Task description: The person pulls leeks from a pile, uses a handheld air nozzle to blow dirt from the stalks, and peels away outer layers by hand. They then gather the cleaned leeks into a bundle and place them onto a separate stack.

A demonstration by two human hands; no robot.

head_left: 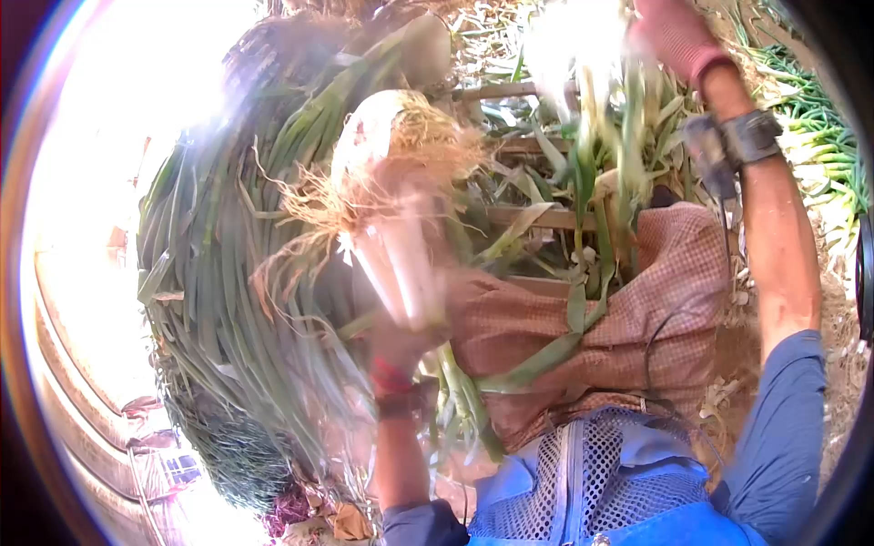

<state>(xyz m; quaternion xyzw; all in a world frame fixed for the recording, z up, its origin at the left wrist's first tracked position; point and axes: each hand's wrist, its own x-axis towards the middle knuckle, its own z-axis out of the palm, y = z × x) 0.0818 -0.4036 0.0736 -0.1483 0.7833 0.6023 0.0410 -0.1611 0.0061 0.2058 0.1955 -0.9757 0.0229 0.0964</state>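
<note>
My left hand [405,341], blurred, is closed around the white stems of a bunch of green onions [396,264]. Its pale bulb ends and tangled roots point up, and green leaves hang below the hand over my lap. At the upper right is my right hand [674,41] in a pinkish-red glove, its fingers lost in glare and at the frame edge. Beside it, blurred green and whitish leaves [605,118] run downward; whether the hand touches them is unclear.
A large heap of green onions [218,273] fills the left side. Wooden slats [537,217] with loose leaves lie ahead of my checked garment [583,346]. More green onions [824,136] line the upper right. A purple bundle [289,510] lies at the lower left.
</note>
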